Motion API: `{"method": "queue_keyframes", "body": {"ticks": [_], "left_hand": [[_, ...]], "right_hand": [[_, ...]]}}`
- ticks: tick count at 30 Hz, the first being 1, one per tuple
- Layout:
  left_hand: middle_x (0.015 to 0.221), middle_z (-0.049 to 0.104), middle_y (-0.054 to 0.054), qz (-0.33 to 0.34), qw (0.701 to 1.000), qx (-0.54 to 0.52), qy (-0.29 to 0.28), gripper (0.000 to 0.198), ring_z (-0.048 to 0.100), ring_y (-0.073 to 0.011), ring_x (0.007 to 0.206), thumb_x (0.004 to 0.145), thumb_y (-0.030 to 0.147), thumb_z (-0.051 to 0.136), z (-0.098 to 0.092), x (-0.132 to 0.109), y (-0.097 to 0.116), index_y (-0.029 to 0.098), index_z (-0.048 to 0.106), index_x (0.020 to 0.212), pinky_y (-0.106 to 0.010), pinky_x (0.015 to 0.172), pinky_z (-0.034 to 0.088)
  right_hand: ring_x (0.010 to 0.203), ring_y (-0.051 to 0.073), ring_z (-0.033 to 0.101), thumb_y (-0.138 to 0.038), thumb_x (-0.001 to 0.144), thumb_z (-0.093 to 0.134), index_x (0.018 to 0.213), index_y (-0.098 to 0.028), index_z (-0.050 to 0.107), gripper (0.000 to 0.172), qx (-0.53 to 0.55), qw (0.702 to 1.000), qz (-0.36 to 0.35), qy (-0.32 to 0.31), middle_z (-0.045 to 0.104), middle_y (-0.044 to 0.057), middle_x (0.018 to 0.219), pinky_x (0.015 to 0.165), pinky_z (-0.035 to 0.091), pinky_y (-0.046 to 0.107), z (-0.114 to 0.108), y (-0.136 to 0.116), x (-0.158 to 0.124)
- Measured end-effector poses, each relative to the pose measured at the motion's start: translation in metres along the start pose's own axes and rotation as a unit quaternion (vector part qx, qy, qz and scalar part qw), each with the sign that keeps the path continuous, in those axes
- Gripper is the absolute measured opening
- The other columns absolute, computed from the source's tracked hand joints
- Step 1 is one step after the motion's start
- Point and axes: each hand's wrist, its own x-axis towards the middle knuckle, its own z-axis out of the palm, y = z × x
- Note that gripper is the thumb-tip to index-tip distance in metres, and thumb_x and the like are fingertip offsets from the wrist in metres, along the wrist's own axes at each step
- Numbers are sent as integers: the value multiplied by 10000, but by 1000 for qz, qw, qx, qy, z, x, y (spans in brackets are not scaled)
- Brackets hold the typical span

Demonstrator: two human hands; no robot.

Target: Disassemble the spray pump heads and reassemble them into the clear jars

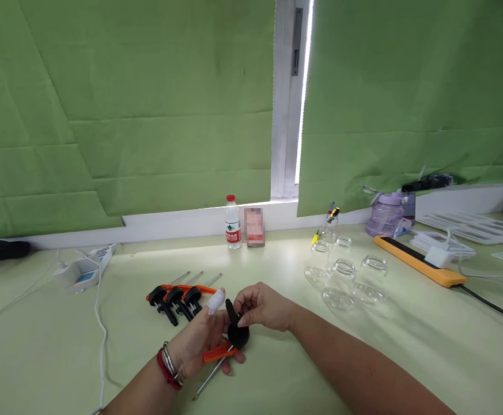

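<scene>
My left hand (195, 344) is closed around a black round lid fitting (239, 336) with a black stem, an orange lever and a thin metal rod. The stem points up and away, while the rod slants down toward me. White wrapping covers my left thumb. With thumb and fingers together, my right hand (272, 308) grips the same piece near the base of its stem; its fingertips are partly hidden. Left of my hands, three similar black fittings (176, 297) lie in a row, their orange levers overlapping and metal rods pointing away.
Several open glass jars (340, 288) stand to the right, pens in some. Behind them is a purple water jug (387, 213). An orange power strip (419, 262) lies at right, a white one (89, 268) at left. A red-capped bottle (233, 225) stands by the wall.
</scene>
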Motion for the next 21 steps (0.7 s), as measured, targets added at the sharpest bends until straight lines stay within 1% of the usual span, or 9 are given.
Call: {"method": "queue_keyframes", "body": {"ticks": [3,7,9,11,13,14,16,18,21], "left_hand": [[826,580,-80,-1,1000,-3,7,574,661,-269,663,734,682,414,2,1,0,140,554,866,-285,428,458],[824,593,-66,40,997,41,52,336,653,-218,617,740,449,572,7,1,2,147,569,887,-240,410,423],[799,581,-45,70,993,53,83,295,638,-191,610,725,373,603,9,1,3,148,586,916,-224,404,410],[789,576,-31,97,984,57,140,324,610,-163,605,709,318,612,9,2,4,156,590,989,-215,400,396],[800,589,-34,130,967,72,206,403,586,-149,623,718,303,597,8,4,4,164,568,1095,-215,415,396],[813,600,-39,153,956,88,236,435,581,-148,648,730,311,588,7,5,3,165,554,1138,-220,444,412],[848,621,-45,209,926,137,282,469,581,-151,715,761,349,573,5,7,1,174,533,1195,-247,558,464],[903,633,-46,264,894,189,310,479,587,-160,779,791,384,556,1,8,-2,195,513,1229,-287,689,485],[1067,609,-64,335,853,236,323,461,580,-188,946,825,376,533,-4,10,-6,230,469,1258,-342,842,466]], "right_hand": [[576,74,508,-206,543,802,749,-119,644,274,8,1000,-5,-1,592,-28,625,582,402,221,-1,-4,0],[633,81,528,-239,567,797,787,-122,652,288,28,999,-22,18,609,-13,683,632,414,229,-4,-10,-2],[637,78,519,-267,588,791,827,-131,652,308,19,998,-35,45,601,-17,693,612,406,217,-6,-15,-3],[577,64,491,-333,639,762,836,-137,640,304,4,996,-40,76,597,-18,685,540,380,200,-8,-21,-4],[478,54,448,-453,719,675,793,-129,623,337,-3,996,-18,87,596,-9,639,450,333,194,-10,-27,-6],[433,53,431,-518,759,607,765,-123,615,395,-2,997,3,78,599,1,612,415,311,196,-9,-30,-8],[381,61,429,-607,804,479,732,-110,611,520,6,998,48,35,614,31,584,377,288,204,-7,-35,-11],[372,70,450,-618,807,465,742,-99,622,546,7,997,80,-11,633,53,594,369,283,207,-2,-39,-13],[380,63,443,-536,776,571,765,-98,637,443,-7,995,96,-38,639,44,610,383,288,207,3,-41,-16]]}}
